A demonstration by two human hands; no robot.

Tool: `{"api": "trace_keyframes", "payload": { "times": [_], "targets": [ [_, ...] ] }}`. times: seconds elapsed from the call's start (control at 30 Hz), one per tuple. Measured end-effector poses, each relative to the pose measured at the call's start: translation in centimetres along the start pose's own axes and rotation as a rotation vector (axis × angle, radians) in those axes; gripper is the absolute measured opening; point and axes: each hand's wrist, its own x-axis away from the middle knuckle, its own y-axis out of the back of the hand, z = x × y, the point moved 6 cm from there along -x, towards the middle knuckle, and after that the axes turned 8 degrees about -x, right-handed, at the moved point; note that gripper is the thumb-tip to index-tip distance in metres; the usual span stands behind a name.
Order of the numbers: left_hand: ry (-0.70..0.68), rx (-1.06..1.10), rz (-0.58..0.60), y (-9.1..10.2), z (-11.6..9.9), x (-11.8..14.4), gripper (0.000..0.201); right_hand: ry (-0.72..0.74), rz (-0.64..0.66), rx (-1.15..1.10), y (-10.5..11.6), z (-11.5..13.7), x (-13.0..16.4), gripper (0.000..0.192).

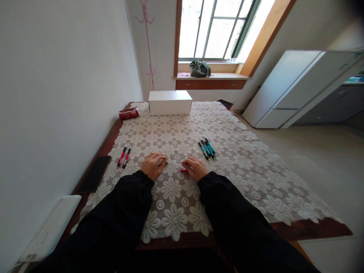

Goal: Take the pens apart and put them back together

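My left hand (152,164) and my right hand (195,168) rest close together on the lace tablecloth (241,167), both in black sleeves. A thin pen refill (174,163) runs between them, each hand pinching one end. A red pen piece (183,170) sticks out under my right hand. Two red and black pens (124,157) lie to the left of my left hand. Several blue and black pens (206,148) lie in a bunch just beyond my right hand.
A white box (170,102) stands at the table's far end, a red packet (129,113) to its left. A black phone (94,173) lies near the left edge by the wall. A white appliance (287,87) stands on the right; a bag (200,68) sits on the windowsill.
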Motion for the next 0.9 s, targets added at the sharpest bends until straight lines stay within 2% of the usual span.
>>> {"api": "trace_keyframes", "payload": {
  "times": [0.1, 0.17, 0.3, 0.7, 0.9],
  "targets": [
    [0.085, -0.068, 0.034, -0.3, 0.8, 0.1, 0.015, -0.03, -0.033, 0.026, 0.2, -0.5, 0.0, 0.014],
    [0.105, -0.098, 0.097, -0.9, 1.1, 0.3, 0.018, -0.045, -0.052, 0.046, 0.4, -0.8, 0.0, 0.014],
    [0.116, -0.105, 0.169, -1.7, 1.4, 0.6, 0.011, -0.068, -0.058, 0.076, 0.4, -1.1, 0.0, 0.013],
    [0.079, -0.053, 0.163, -1.6, 1.2, 0.4, 0.011, -0.114, -0.016, 0.103, 0.1, -1.7, 0.1, 0.012],
    [0.018, -0.013, 0.161, -1.6, 0.7, 0.3, 0.012, -0.115, -0.005, 0.106, 0.0, -1.7, 0.1, 0.012]
  ]
}}
